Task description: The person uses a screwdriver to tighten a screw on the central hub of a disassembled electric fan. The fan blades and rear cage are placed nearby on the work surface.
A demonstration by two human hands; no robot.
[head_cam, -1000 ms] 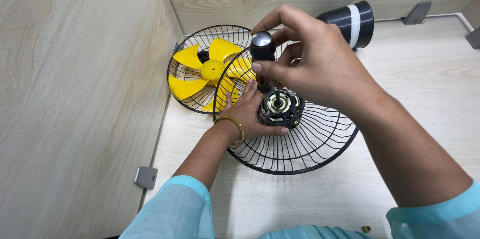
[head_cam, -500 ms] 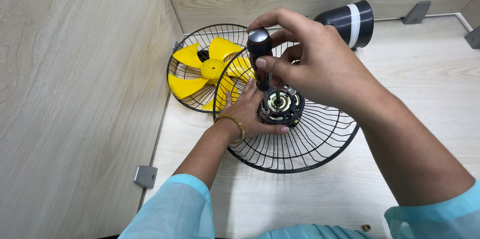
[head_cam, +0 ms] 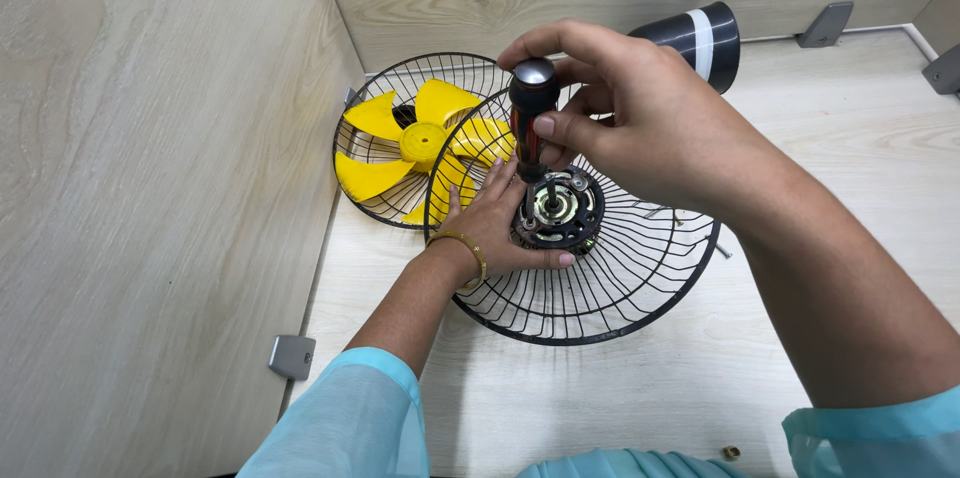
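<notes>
Two hands work at the centre of the scene. Fingers (head_cam: 548, 128) of my right hand (head_cam: 640, 138) are closed around the dark, red-striped handle of a screwdriver with a rounded silver cap (head_cam: 532, 108), held upright; its thin shaft drops straight down into the round black-and-silver motor hub (head_cam: 562, 213). My left hand (head_cam: 495, 228), with a thin gold bangle (head_cam: 465, 250) at the wrist, lies with fingers spread and pressed against the 9 o'clock side of that hub, thumb curled under its lower edge, steadying it rather than enclosing it. The hub sits at the middle of a black round wire fan guard (head_cam: 600, 288), tilted and resting on the pale wooden tabletop (head_cam: 860, 158). At 10 o'clock from the hub, partly behind this guard, a second black wire guard (head_cam: 365, 153) leans near the wooden side wall (head_cam: 150, 188) and holds a yellow plastic fan blade (head_cam: 415, 138). At 1 o'clock, behind my right hand, lies a black cylindrical housing with a white band (head_cam: 705, 33). At 5 o'clock, near the frame's lower edge, sits a small brass nut (head_cam: 731, 453).
</notes>
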